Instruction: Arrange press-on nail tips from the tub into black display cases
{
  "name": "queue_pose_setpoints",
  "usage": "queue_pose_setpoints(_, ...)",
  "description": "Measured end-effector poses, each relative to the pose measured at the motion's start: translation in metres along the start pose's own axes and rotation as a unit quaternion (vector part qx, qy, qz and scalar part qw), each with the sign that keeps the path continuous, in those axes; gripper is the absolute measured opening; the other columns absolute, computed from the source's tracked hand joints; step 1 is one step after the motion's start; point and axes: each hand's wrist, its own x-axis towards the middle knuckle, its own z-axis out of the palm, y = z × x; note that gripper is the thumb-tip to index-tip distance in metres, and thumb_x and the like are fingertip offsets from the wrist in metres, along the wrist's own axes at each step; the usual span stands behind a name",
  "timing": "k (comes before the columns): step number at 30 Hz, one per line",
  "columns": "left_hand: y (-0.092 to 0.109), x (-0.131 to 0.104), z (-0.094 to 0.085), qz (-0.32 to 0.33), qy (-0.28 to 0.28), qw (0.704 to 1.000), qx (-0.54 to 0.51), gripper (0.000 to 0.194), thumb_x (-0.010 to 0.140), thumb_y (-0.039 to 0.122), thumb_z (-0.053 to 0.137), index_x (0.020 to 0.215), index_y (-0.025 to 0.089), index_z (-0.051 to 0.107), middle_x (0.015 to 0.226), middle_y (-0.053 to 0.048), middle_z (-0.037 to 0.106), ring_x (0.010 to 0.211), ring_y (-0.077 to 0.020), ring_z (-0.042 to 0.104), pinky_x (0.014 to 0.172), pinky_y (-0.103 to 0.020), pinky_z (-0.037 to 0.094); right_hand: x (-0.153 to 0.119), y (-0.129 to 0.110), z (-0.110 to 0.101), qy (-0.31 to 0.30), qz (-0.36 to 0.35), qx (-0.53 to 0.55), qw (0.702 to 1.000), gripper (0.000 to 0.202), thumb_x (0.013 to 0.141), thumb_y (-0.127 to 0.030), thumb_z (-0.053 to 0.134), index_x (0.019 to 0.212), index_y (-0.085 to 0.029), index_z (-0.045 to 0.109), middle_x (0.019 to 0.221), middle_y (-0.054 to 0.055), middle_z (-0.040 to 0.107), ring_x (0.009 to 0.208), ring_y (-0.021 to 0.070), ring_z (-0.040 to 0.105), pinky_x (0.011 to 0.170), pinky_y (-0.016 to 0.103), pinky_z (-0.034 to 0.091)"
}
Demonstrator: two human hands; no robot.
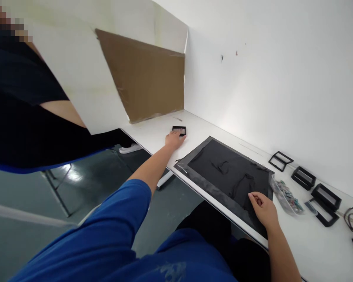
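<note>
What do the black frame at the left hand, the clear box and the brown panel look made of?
Black frame: likely plastic, evenly dark with straight edges; painted metal possible.
Clear box: probably plastic, glossy; its contents show through.
Brown panel: perhaps cardboard, matte with ragged edges.

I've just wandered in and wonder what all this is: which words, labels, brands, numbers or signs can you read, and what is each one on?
There is no readable text.
Pale print on the blue shirt: too unclear to read, and it may not be lettering.
Black frame at the left hand, dark mat, clear box: no lettering I can make out.
</note>
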Motion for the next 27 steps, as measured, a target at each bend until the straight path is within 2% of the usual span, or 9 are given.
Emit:
queue_pose_setpoints(4,-0.011,0.016,-0.001,-0.056,0.009,0.998,0.027,0.042,0.097,0.042,0.061,0.129,0.016,0.059,0.131,-0.01,0.062,0.115,-0.0222,0.063,0.098,-0.046,0.058,-0.002,-0.003,0.001,0.001,0.008,0.005,1.0,0.035,0.1,-0.05,0.057,0.107,-0.016,0.065,0.094,0.003,0.066,0.078,0.0122,0.062,0.073,0.03,0.057)
queue_pose_setpoints(8,-0.012,0.025,0.003,-0.076,0.017,0.995,0.055,0.043,0.096,0.043,0.062,0.13,0.016,0.058,0.132,-0.01,0.062,0.117,-0.0228,0.063,0.099,-0.047,0.057,-0.003,-0.008,0.001,-0.003,0.019,0.006,1.0,0.035,0.1,-0.05,0.056,0.108,-0.017,0.066,0.095,0.003,0.066,0.079,0.0124,0.062,0.074,0.031,0.057)
queue_pose_setpoints(15,-0.014,0.033,0.006,-0.065,0.013,0.995,0.068,0.043,0.096,0.043,0.062,0.13,0.016,0.059,0.133,-0.011,0.061,0.119,-0.0234,0.062,0.101,-0.048,0.056,-0.002,-0.015,0.001,-0.004,0.027,0.008,1.0,0.034,0.1,-0.048,0.057,0.108,-0.017,0.065,0.098,0.004,0.066,0.082,0.013,0.063,0.076,0.032,0.057)
queue_pose_setpoints(21,-0.016,0.037,0.003,-0.059,-0.013,0.997,0.049,0.044,0.096,0.043,0.062,0.131,0.017,0.058,0.134,-0.011,0.061,0.119,-0.0236,0.062,0.101,-0.048,0.056,-0.002,-0.02,-0.003,-0.006,0.023,0.0,1.0,0.033,0.1,-0.047,0.058,0.112,-0.017,0.065,0.105,0.005,0.067,0.088,0.0144,0.064,0.08,0.034,0.058)
queue_pose_setpoints(27,-0.019,0.042,-0.005,0.012,-0.052,0.998,0.031,0.043,0.096,0.043,0.062,0.13,0.017,0.058,0.133,-0.01,0.061,0.118,-0.0233,0.063,0.1,-0.047,0.057,-0.001,-0.023,-0.003,-0.007,0.026,0.007,1.0,0.032,0.1,-0.045,0.059,0.115,-0.017,0.065,0.111,0.006,0.067,0.093,0.0157,0.065,0.083,0.036,0.058)
